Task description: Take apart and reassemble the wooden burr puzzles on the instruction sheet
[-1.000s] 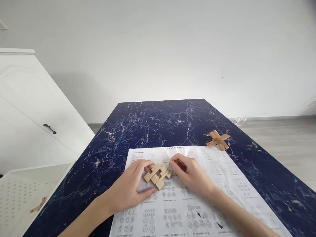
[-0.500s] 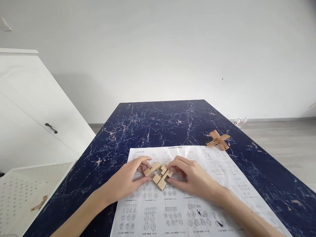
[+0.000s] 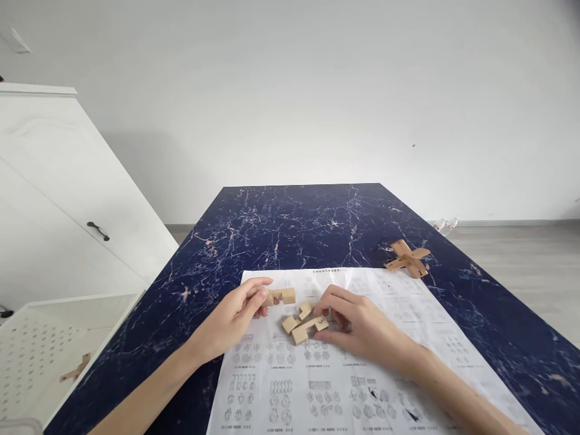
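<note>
Notched wooden block [image 3: 289, 295] in left fingers [image 3: 254, 303].

One left hand [image 3: 231, 317] and one right hand [image 3: 360, 320], two in all. One notched pale block [image 3: 289, 296] in the left hand; apparently two joined pale blocks [image 3: 299, 336] at the right. One brown wooden cross [image 3: 409, 258], far right on one desk [image 3: 299, 223], number of pieces unclear. One printed sheet [image 3: 399, 356]. At left, one white cabinet [image 3: 45, 175] and one perforated white basket [image 3: 106, 320], with one wooden piece [image 3: 76, 368] inside.
</note>
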`<state>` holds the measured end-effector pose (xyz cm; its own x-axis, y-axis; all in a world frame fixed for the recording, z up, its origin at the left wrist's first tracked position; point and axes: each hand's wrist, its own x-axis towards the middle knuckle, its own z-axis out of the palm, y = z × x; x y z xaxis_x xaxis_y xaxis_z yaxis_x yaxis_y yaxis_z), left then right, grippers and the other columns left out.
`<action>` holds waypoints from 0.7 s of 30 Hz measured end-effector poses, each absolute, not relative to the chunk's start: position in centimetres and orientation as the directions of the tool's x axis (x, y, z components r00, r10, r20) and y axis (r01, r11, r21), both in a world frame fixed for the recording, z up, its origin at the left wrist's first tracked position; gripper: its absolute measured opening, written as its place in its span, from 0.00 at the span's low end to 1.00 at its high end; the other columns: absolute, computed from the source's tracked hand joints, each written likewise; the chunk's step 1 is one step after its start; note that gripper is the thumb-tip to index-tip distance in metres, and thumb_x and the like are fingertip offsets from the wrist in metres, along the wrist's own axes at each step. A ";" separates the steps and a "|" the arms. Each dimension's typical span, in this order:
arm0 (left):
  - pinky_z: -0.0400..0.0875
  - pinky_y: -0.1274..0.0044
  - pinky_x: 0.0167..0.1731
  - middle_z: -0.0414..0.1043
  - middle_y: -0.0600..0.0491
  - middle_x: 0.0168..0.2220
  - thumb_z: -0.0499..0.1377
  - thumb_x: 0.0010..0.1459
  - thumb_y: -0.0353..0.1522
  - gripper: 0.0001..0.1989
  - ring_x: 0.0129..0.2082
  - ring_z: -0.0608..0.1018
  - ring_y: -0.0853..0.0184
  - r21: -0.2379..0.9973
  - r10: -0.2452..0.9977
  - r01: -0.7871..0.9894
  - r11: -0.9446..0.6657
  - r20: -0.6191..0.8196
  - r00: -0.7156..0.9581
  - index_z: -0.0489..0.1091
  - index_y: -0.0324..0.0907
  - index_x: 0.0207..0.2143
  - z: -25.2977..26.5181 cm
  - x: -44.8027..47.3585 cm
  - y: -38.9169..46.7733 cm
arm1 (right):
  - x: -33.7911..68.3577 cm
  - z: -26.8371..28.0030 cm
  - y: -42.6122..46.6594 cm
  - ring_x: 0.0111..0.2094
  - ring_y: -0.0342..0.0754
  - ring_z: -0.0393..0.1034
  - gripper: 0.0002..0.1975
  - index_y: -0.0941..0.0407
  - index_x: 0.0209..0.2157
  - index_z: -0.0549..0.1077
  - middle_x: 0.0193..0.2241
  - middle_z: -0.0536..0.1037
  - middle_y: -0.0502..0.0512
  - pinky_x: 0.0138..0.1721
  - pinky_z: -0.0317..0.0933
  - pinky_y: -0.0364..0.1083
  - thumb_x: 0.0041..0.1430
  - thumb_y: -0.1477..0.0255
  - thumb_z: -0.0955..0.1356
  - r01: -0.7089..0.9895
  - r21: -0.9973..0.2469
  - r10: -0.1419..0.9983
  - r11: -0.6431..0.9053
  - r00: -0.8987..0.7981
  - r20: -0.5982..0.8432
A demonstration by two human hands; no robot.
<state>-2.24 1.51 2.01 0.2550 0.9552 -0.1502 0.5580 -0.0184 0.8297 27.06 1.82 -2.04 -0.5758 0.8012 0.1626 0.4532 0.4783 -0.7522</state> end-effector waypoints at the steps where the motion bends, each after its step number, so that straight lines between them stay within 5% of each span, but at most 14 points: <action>1: 0.75 0.69 0.47 0.77 0.52 0.38 0.49 0.72 0.54 0.30 0.40 0.80 0.60 0.836 0.957 0.548 -0.008 -0.153 0.247 0.70 0.43 0.61 2.0 -2.2 1.5 | 27.1 -2.1 1.9 0.30 0.42 0.63 0.06 0.52 0.41 0.74 0.42 0.73 0.50 0.32 0.59 0.45 0.66 0.71 0.75 0.436 -0.771 0.801 0.464 -0.577 0.156; 6: 0.74 0.71 0.43 0.76 0.52 0.36 0.48 0.73 0.52 0.30 0.34 0.75 0.64 0.878 0.959 0.477 0.040 -0.168 0.229 0.70 0.39 0.60 2.4 -1.8 1.3 | 27.2 -2.1 2.3 0.31 0.43 0.67 0.10 0.51 0.40 0.77 0.43 0.76 0.51 0.33 0.63 0.45 0.62 0.64 0.78 0.315 -0.889 0.825 0.331 -0.554 0.111; 12: 0.75 0.72 0.38 0.79 0.51 0.36 0.48 0.74 0.52 0.28 0.32 0.77 0.64 0.865 0.970 0.500 -0.042 -0.084 0.228 0.74 0.42 0.55 1.7 -1.9 1.4 | 27.3 -1.9 2.3 0.27 0.45 0.62 0.13 0.51 0.40 0.76 0.25 0.72 0.45 0.30 0.58 0.46 0.61 0.59 0.77 0.313 -0.938 0.882 0.145 -0.471 -0.021; 21: 0.76 0.69 0.38 0.82 0.53 0.37 0.57 0.72 0.48 0.17 0.36 0.82 0.58 0.605 0.970 0.758 -0.242 0.150 0.190 0.77 0.47 0.48 0.1 -1.7 0.9 | 27.3 -2.5 2.9 0.25 0.47 0.66 0.20 0.52 0.41 0.72 0.22 0.70 0.45 0.29 0.59 0.48 0.62 0.51 0.74 0.279 -0.958 0.946 0.064 -0.324 -0.031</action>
